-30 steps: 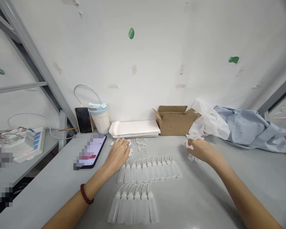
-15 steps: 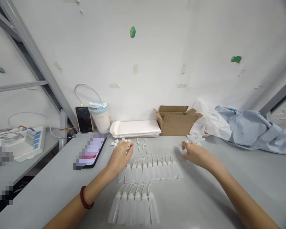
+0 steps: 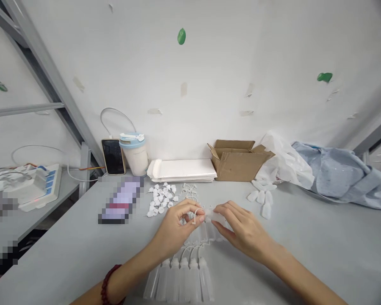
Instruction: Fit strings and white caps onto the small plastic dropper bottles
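Observation:
My left hand (image 3: 180, 220) pinches a small white cap with a thin curved strap (image 3: 195, 215). Between its fingertips and my right hand (image 3: 238, 224) is a translucent bottle (image 3: 218, 216), gripped by my right fingers. The cap and the bottle neck meet, partly hidden by fingertips. Below the hands stretches a row of translucent bottles (image 3: 203, 232), largely covered. Nearer lies a second row of bottles (image 3: 184, 281) with curved straps. Loose white caps (image 3: 160, 198) are heaped left of centre, thin white straps (image 3: 190, 190) beside them. Several loose bottles (image 3: 266, 209) lie on the right.
Along the wall stand a phone (image 3: 113, 156), a lidded cup (image 3: 135, 156), stacked white packets (image 3: 184, 170), an open cardboard box (image 3: 239, 166), a plastic bag (image 3: 288, 165) and blue cloth (image 3: 339, 173). Another phone (image 3: 122, 201) lies at left; a power strip (image 3: 47, 186) sits beyond.
Both hands have come together at the centre, above the bottle rows. The left moved right from the caps with one; the right moved left from the loose bottles with one.

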Demonstrator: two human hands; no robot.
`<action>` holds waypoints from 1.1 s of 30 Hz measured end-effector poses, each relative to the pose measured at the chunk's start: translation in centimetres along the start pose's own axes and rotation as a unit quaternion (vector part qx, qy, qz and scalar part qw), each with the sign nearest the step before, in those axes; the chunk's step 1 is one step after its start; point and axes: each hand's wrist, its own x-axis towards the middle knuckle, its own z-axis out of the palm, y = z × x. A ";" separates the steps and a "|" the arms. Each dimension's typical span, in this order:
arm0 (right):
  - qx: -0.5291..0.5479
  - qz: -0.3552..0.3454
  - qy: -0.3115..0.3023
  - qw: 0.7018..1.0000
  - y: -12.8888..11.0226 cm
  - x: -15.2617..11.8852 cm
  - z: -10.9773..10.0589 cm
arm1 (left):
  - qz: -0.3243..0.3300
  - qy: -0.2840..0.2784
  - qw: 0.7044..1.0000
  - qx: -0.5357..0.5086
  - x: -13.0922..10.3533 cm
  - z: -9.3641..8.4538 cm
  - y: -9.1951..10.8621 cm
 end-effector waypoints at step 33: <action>0.037 -0.037 0.023 0.998 -0.7 -0.5 0.6 | -0.060 -0.013 0.998 -0.030 -0.1 0.3 0.1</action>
